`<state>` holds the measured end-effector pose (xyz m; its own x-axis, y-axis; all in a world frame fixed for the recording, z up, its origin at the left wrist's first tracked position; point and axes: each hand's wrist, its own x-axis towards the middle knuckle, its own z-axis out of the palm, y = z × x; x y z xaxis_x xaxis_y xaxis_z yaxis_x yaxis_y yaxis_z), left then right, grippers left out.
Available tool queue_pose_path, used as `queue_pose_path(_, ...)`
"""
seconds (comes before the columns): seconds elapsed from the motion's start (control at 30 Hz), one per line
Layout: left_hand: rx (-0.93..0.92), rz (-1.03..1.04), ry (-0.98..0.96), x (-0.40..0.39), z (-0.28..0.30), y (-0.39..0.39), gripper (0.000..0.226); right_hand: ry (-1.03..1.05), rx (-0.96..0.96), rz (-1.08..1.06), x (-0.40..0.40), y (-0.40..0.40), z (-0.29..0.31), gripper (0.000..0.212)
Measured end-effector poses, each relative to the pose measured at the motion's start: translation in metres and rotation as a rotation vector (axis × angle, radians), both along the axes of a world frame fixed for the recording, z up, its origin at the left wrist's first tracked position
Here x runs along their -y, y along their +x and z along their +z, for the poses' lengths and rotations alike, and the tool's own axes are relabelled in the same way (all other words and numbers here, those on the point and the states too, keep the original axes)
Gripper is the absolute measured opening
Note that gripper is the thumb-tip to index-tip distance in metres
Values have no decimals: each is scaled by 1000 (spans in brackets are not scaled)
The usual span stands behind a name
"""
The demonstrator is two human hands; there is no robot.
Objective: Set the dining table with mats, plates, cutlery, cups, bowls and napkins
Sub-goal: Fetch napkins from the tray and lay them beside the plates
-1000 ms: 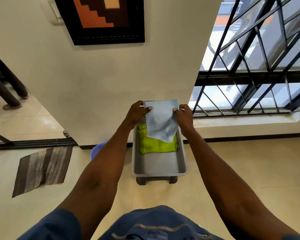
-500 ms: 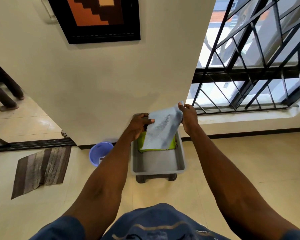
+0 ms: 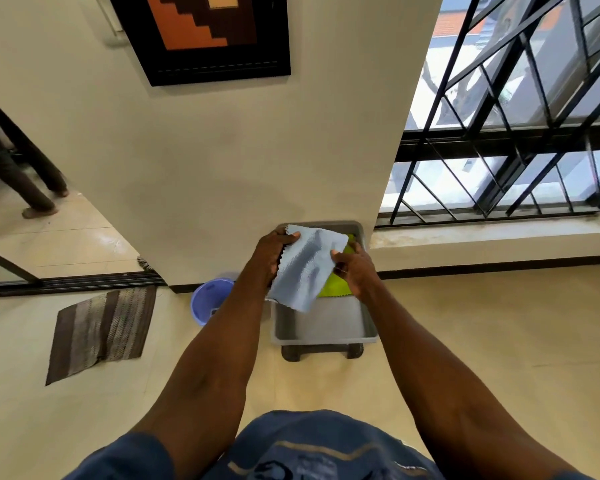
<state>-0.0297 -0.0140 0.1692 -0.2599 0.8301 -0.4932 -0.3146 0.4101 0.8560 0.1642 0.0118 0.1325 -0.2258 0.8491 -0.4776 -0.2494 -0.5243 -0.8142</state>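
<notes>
A light blue napkin (image 3: pixel 307 268) with zigzag edges hangs above a grey plastic tub (image 3: pixel 323 336) that stands on a low dark stool by the wall. My left hand (image 3: pixel 274 251) grips the napkin's upper left corner. My right hand (image 3: pixel 352 268) pinches its right edge lower down, so the cloth tilts and folds. A yellow-green napkin (image 3: pixel 336 289) lies in the far half of the tub, partly hidden by the blue one.
A purple bucket (image 3: pixel 210 299) sits on the floor left of the tub. A striped brown doormat (image 3: pixel 101 330) lies further left near a sliding-door track. A person's legs (image 3: pixel 28 188) stand beyond the doorway. A barred window (image 3: pixel 516 133) fills the right side.
The napkin was held spread by its two top corners. My right hand has since dropped down along the right edge, and the cloth has tilted and sunk closer to the tub.
</notes>
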Motion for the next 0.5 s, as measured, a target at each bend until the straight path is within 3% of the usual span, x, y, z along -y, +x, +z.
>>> queue_pose_path(0.13,32,73,-44,2,-3,-13,40,61,67,-137,-8,3,-1,58)
queue_pose_path(0.23,1,66,-68,4,-1,-15,48,94,139,-146,-11,4,-2,37)
queue_pose_path(0.33,-103,-16,-42,7,-8,-14,50,103,191,-85,-10,7,-6,25)
queue_pose_path(0.5,-317,-34,6,8,-17,-7,44,120,249,-49,-5,12,-11,26)
